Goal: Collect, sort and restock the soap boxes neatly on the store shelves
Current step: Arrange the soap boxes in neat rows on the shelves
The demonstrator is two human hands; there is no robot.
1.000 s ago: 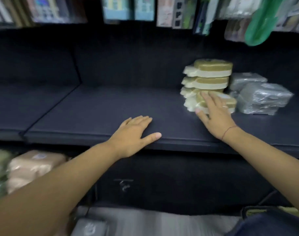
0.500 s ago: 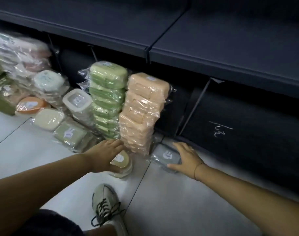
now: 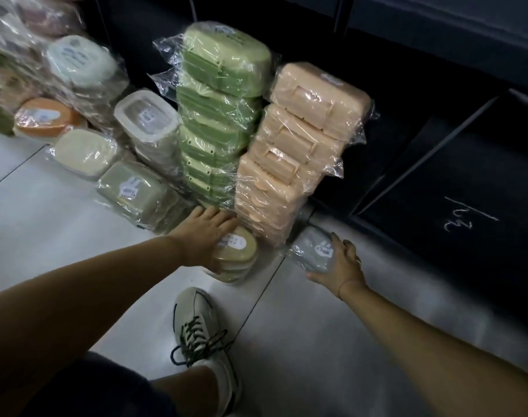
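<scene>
Though unreadable, label (image 3: 234, 240) on olive soap box (image 3: 245, 256) under flat left hand (image 3: 207, 236), fingers straight; right hand (image 3: 344, 267) clamped round rabbit-stickered grey soap box (image 3: 313, 251).

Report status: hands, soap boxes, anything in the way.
Left hand on olive soap boxes, grip unclear. Right hand grips grey soap box. Peach stack close behind both.

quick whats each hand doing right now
Left hand: open, resting on the olive oval soap box.
Right hand: grips the grey wrapped soap box.
</scene>
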